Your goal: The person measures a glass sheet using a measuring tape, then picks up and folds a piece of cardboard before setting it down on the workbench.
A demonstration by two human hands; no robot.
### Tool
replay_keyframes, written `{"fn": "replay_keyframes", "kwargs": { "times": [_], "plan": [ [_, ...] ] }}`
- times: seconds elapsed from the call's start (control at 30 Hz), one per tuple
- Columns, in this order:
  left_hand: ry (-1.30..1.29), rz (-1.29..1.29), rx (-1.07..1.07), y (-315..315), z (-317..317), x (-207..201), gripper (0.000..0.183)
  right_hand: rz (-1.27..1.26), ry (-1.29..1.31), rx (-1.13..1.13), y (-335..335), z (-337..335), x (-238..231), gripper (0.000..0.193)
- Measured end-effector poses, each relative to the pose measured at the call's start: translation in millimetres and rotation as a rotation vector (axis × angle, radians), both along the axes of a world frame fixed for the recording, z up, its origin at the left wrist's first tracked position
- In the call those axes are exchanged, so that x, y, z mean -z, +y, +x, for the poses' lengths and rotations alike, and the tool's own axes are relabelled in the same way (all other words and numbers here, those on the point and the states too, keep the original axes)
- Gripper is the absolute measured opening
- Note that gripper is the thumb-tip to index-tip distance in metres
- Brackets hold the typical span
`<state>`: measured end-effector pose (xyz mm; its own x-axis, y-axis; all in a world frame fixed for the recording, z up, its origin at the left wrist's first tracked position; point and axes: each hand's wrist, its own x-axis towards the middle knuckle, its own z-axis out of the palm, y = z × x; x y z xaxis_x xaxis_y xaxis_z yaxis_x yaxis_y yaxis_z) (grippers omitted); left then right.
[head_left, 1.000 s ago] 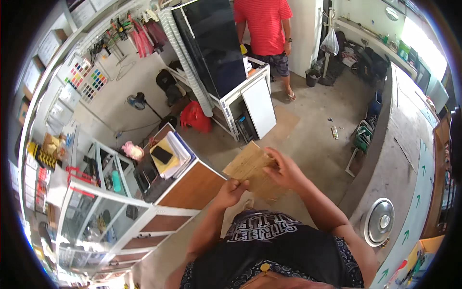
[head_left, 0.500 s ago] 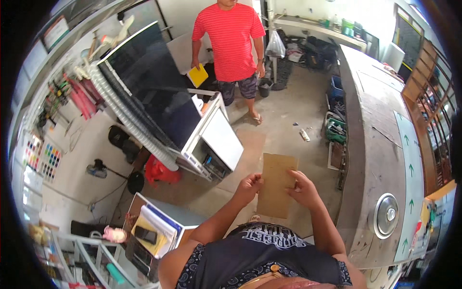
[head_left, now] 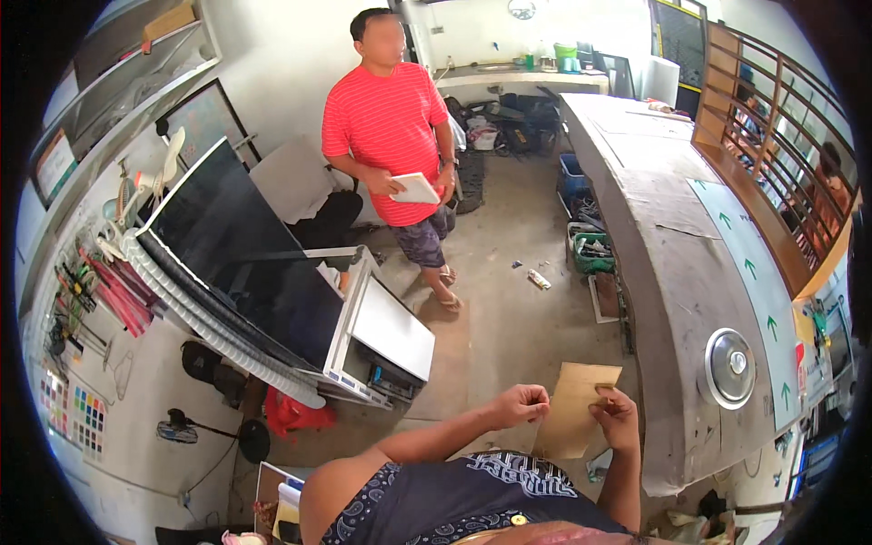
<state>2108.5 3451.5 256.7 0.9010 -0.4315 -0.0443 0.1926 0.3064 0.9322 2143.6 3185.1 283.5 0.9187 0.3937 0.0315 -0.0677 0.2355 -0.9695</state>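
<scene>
A thin, rectangular tan-brown board [head_left: 576,420], maybe cardboard or fibreboard, is held upright and slightly tilted in front of my torso. My right hand [head_left: 618,418] pinches its right edge near the upper corner, thumb and fingers closed on it. At the left edge, my left hand [head_left: 520,405] is closed, its curled fingertips meeting the board; how firmly they grip is hard to see. The board's lower end runs down close to my dark shirt.
A long grey-covered workbench [head_left: 672,300] bearing a round metal lid [head_left: 729,368] runs along the right. A person in a red striped shirt [head_left: 386,127] stands ahead, holding a white pad [head_left: 415,188]. To the left stands a white-framed cabinet [head_left: 392,327]. Crates [head_left: 595,252] sit beneath the bench.
My hands and the board have shifted right and toward my body as the view swung up and left. The other person has turned, and their pad now shows white instead of yellow.
</scene>
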Motion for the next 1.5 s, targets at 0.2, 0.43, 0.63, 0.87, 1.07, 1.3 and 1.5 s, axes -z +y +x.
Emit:
{"fn": "replay_keyframes", "kwargs": {
  "times": [0.2,0.43,0.63,0.87,1.07,1.3,1.5],
  "plan": [
    [-0.049,-0.002,0.128,-13.7,-3.8,-1.7,0.02,0.06,-0.024,0.101,-7.1,-21.3,7.4,0.041],
    [-0.004,0.029,0.136,-24.8,-18.5,5.8,0.023,0.084,0.007,0.11,-12.1,-25.1,23.7,0.041],
    [0.109,-0.22,0.214,-24.5,-16.6,13.1,0.026,0.09,-0.071,0.171,-14.9,-27.7,25.3,0.038],
    [0.208,-0.288,-0.105,13.9,-3.2,21.0,0.033,0.025,-0.028,0.447,-116.2,-63.1,15.0,0.034],
    [0.29,0.122,-0.139,3.1,-18.2,100.8,0.037,-0.148,0.062,0.57,-155.3,-107.4,-6.1,0.039],
    [0.39,0.363,-0.094,-96.4,-76.4,113.1,0.032,-0.21,0.071,0.606,-235.0,-161.1,-6.7,0.037],
    [0.235,0.537,0.032,-213.9,-112.7,133.1,0.029,-0.314,-0.002,0.725,-334.9,-222.7,-23.2,0.037]
  ]
}}
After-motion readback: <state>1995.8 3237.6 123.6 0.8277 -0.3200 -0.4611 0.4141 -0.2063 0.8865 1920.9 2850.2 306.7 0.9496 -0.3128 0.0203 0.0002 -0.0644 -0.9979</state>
